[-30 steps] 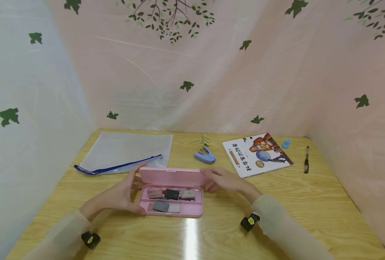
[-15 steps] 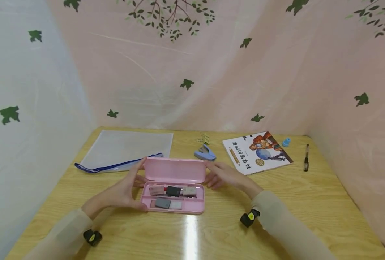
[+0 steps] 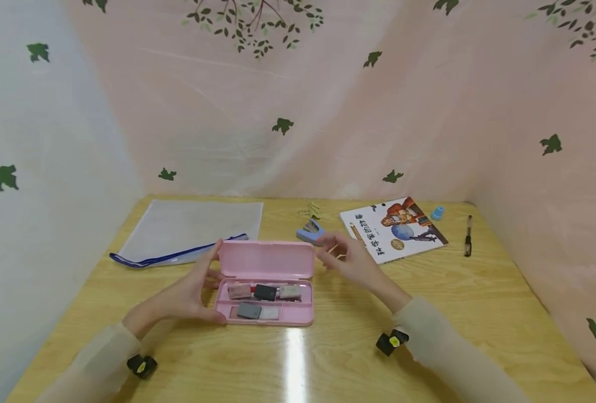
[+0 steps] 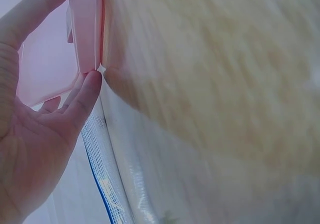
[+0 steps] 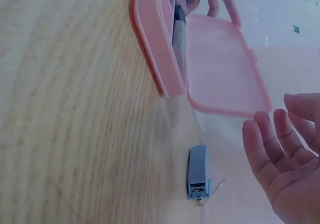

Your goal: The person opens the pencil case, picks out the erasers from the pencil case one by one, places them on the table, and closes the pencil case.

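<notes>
A pink pencil case (image 3: 298, 314) lies on the wooden table, its lid (image 3: 267, 260) raised at the back. Inside are a black eraser (image 3: 265, 292), a grey eraser (image 3: 249, 310) and several other small blocks. My left hand (image 3: 189, 296) holds the case's left end, thumb at the front corner and a finger up at the lid's edge. In the left wrist view, fingertips (image 4: 92, 82) touch the case's side. Just off the lid's right corner is my right hand (image 3: 352, 263), fingers loosely bent around nothing; the right wrist view shows its fingertips (image 5: 261, 116) close by the lid.
Behind the case sit a blue stapler (image 3: 308, 233) and a yellow binder clip (image 3: 314, 211). A clear zip pouch (image 3: 197, 221) lies back left. Toward the right are a book (image 3: 393, 229), a small blue cone-shaped piece (image 3: 437, 212) and a pen (image 3: 468, 240).
The lid has swung up and back from a half-raised angle. My right hand has come off its right corner and lifted slightly, while my left hand keeps its place on the case.
</notes>
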Action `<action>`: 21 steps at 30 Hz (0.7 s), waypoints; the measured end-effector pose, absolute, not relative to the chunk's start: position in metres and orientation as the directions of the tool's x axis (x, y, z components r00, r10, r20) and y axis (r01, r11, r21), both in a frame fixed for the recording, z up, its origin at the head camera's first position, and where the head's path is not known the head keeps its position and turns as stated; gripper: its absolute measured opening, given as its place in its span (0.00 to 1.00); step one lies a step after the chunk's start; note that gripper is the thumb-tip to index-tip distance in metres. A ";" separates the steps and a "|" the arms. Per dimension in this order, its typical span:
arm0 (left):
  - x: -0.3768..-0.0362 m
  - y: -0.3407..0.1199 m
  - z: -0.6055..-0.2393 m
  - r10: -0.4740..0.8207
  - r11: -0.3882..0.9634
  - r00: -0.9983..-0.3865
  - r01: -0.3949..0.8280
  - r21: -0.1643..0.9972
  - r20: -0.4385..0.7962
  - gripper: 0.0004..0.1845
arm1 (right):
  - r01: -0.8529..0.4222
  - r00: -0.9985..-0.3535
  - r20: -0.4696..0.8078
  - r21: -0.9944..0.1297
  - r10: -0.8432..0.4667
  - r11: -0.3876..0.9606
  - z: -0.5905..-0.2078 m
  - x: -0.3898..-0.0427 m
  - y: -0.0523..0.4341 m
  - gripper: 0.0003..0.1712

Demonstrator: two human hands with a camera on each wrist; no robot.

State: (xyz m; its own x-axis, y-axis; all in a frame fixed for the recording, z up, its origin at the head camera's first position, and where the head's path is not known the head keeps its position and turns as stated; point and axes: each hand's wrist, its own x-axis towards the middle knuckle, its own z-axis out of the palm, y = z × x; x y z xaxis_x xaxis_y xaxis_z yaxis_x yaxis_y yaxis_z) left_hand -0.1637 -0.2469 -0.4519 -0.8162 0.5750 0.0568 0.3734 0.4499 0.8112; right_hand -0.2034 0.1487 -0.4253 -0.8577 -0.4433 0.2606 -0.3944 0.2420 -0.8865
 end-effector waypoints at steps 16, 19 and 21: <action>-0.158 -0.253 -0.451 0.564 0.465 -0.824 0.377 0.801 0.061 0.81 | -0.559 -0.700 0.200 -0.751 -0.685 0.352 -0.414 -0.180 0.128 0.18; -0.161 -0.249 -0.451 0.568 0.474 -0.821 0.382 0.793 0.057 0.81 | -0.565 -0.692 0.186 -0.742 -0.698 0.362 -0.419 -0.182 0.127 0.16; -0.164 -0.247 -0.451 0.568 0.484 -0.822 0.377 0.790 0.045 0.81 | -0.563 -0.693 0.174 -0.736 -0.700 0.375 -0.423 -0.182 0.127 0.16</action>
State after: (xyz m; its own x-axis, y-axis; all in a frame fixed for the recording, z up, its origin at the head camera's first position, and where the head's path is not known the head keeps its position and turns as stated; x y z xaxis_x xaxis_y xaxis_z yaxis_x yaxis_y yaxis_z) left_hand -0.1635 -0.2471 -0.4509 -0.8220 0.5676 0.0454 0.3775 0.4836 0.7897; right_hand -0.1825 0.1269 -0.4228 -0.6931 -0.6996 0.1737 -0.5633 0.3752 -0.7361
